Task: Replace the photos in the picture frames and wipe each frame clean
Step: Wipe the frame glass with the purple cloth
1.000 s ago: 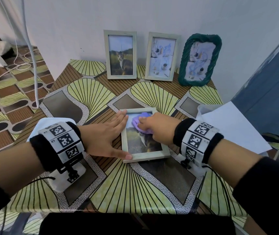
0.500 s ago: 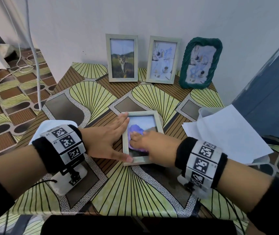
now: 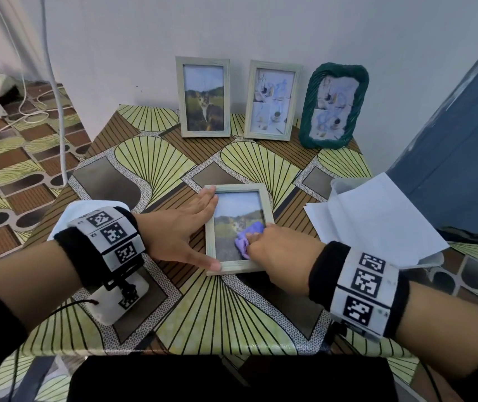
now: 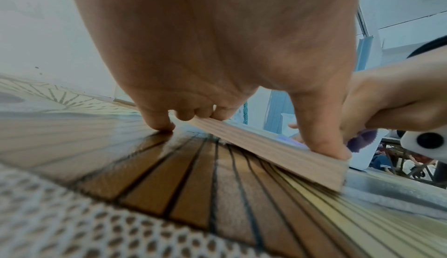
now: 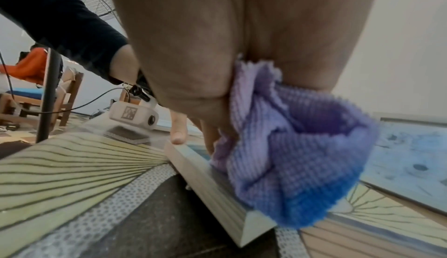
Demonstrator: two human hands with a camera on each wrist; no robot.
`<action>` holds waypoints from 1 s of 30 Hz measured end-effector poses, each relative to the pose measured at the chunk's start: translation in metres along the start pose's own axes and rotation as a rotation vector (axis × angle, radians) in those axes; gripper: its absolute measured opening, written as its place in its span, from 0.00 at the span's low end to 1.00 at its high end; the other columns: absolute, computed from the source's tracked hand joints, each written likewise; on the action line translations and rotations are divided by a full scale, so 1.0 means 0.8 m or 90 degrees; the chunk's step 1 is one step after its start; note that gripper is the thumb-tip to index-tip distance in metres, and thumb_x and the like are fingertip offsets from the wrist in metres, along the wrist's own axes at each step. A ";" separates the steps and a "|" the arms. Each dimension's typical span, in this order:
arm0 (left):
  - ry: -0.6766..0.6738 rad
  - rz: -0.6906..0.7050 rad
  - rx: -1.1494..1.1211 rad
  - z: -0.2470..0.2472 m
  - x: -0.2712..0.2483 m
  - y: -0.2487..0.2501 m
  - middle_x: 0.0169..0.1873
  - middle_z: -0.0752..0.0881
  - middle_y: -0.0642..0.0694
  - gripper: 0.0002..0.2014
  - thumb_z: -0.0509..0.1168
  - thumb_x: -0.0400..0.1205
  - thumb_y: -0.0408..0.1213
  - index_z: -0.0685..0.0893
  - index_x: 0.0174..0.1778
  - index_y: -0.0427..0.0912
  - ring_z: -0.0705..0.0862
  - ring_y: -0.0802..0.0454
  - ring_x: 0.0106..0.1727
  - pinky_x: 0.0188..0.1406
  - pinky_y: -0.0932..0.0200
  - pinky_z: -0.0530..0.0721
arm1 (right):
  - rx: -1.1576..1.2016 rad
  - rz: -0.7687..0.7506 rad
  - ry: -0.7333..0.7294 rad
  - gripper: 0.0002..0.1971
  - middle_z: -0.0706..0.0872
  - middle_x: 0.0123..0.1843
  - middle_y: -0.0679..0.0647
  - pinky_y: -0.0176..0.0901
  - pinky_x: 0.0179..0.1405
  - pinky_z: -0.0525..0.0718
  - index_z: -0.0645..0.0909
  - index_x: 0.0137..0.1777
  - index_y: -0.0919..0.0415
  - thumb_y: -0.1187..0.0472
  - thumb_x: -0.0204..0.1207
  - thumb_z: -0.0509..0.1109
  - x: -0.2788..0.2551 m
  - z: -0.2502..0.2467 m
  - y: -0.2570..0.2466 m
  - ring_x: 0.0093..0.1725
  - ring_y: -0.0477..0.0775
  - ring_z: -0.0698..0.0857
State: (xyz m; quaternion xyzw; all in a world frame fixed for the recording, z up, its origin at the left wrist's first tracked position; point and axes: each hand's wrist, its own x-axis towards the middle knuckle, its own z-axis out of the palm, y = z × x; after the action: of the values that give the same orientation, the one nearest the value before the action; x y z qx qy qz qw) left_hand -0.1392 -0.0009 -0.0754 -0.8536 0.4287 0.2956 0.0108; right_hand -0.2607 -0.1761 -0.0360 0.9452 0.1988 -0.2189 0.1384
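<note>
A pale wooden frame with a cat photo lies flat near the middle of the patterned table, face up. The left hand is spread wide along the frame's left edge, thumb on the near left corner and fingertips pressing on the rim, the little finger down on the tablecloth. The right hand has its fingers curled round a bunched purple cloth and presses it onto the glass at the lower right of the photo; the cloth and hand cover that part of the picture. At the back, against the wall, three more frames stand upright: a pale one with a cat photo, a pale one with a light drawing, and a green woven frame. Right of the flat frame, white paper sheets lie over a clear plastic container, hiding most of it. A white cable hangs by the table's left side
</note>
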 end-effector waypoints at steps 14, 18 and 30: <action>-0.012 -0.017 -0.011 -0.004 -0.001 0.002 0.77 0.18 0.50 0.68 0.55 0.62 0.82 0.24 0.80 0.43 0.23 0.57 0.80 0.86 0.50 0.43 | 0.164 0.071 0.020 0.20 0.82 0.64 0.60 0.47 0.61 0.78 0.78 0.69 0.63 0.72 0.80 0.56 0.068 -0.020 0.052 0.59 0.60 0.79; -0.005 -0.011 -0.010 -0.002 0.000 0.001 0.77 0.18 0.51 0.67 0.56 0.64 0.82 0.23 0.80 0.43 0.22 0.58 0.79 0.85 0.53 0.40 | 0.207 0.041 0.047 0.19 0.78 0.71 0.61 0.37 0.47 0.76 0.71 0.76 0.64 0.67 0.86 0.55 0.084 -0.020 0.048 0.58 0.59 0.80; 0.015 -0.001 0.017 0.002 0.001 0.000 0.77 0.18 0.50 0.67 0.57 0.65 0.81 0.24 0.80 0.42 0.21 0.58 0.79 0.85 0.54 0.37 | 0.184 -0.072 0.077 0.24 0.56 0.87 0.56 0.50 0.81 0.59 0.62 0.84 0.59 0.62 0.89 0.55 0.065 0.018 0.022 0.85 0.55 0.58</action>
State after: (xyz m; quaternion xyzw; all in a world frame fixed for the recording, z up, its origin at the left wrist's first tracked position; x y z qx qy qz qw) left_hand -0.1396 -0.0008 -0.0769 -0.8570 0.4322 0.2802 0.0171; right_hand -0.2153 -0.1806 -0.0700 0.9541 0.2262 -0.1949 -0.0234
